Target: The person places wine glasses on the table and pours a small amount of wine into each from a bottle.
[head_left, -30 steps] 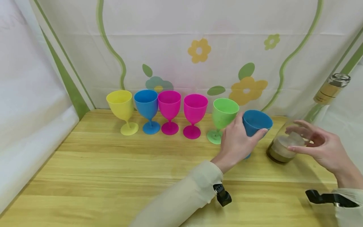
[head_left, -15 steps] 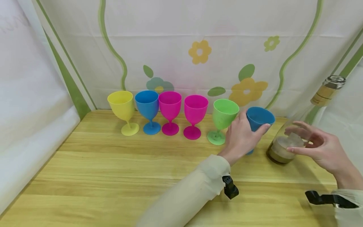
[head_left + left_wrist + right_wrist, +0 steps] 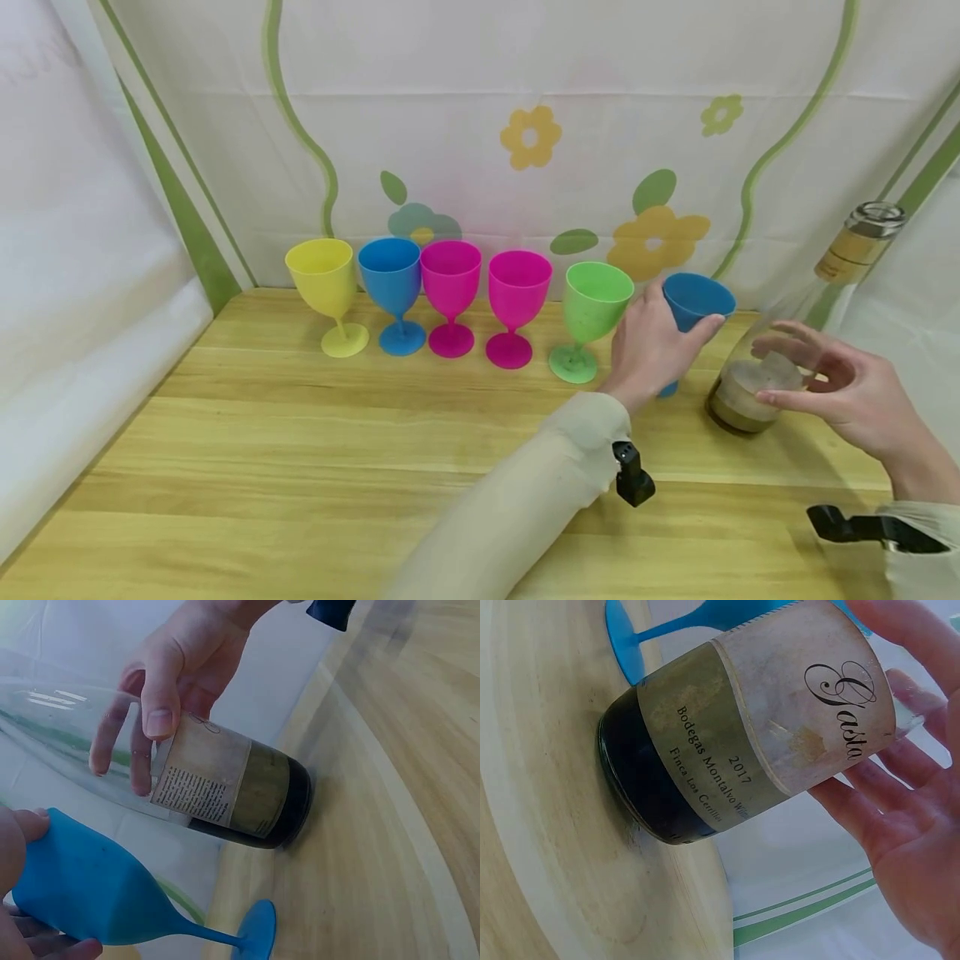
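My left hand point(image 3: 654, 350) grips a blue plastic goblet point(image 3: 701, 300) by its bowl, thumb at the near side of the rim. The goblet's foot point(image 3: 257, 930) shows close over the wooden table in the left wrist view. To its right, a clear glass wine bottle point(image 3: 817, 308) stands with its base on the table. My right hand point(image 3: 847, 387) curls round the bottle's body, thumb on the near side of the label point(image 3: 810, 697) and fingers behind the glass. Left of the held goblet stands a green goblet point(image 3: 596, 304), upright and beside my left hand.
Further left along the back of the table point(image 3: 315, 467) is a row of upright goblets: a yellow one point(image 3: 322, 279), a blue one point(image 3: 392, 283) and two pink ones point(image 3: 452, 279). A white flowered cloth point(image 3: 450, 125) hangs right behind them.
My left hand has carried the blue goblet rightward and toward the back, nearer the bottle. The bottle's neck has swung slightly left while its base keeps its place; my right hand has barely moved.
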Tool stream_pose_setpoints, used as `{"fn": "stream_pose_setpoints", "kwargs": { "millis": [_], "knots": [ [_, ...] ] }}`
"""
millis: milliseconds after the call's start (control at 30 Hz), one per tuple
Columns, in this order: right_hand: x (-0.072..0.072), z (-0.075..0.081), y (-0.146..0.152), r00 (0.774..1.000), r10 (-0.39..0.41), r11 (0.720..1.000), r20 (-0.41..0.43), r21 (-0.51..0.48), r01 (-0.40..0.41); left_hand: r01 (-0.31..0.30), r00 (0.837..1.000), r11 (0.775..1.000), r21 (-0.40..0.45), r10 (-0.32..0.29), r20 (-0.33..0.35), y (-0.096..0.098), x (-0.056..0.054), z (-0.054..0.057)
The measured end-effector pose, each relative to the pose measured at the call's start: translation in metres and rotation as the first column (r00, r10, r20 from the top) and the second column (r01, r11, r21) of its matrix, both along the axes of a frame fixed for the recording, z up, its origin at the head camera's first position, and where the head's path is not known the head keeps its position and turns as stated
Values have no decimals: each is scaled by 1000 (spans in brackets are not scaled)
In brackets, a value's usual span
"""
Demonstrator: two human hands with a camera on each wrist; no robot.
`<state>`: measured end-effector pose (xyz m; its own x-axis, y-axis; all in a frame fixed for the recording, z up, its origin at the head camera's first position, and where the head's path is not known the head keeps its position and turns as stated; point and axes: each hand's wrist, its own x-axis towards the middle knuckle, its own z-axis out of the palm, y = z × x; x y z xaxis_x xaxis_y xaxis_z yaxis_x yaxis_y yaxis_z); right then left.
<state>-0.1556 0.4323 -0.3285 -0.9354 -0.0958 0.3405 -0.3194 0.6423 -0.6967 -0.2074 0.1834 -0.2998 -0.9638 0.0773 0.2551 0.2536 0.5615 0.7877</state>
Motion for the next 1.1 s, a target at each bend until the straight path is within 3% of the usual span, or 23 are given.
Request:
{"fn": "stream_pose_setpoints", "kwargs": {
  "millis": [467,733,933,1100],
  "knots": [
    [-3,-3,2,996,57,998,-67,0,-57,-21,998,999,40,19,64,11,-11,4],
    [-3,-3,-3,997,60,998,-43,8,-60,-41,996,998,44,37,77,13,-13,3],
    [-1,-1,-3,998,45,998,-35,41,-44,-25,1000,998,59,23,20,12,-4,7],
    [-2,-1,-3,999,42,998,-32,44,-41,19,999,999,50,-17,-52,9,13,12]
  ]
}}
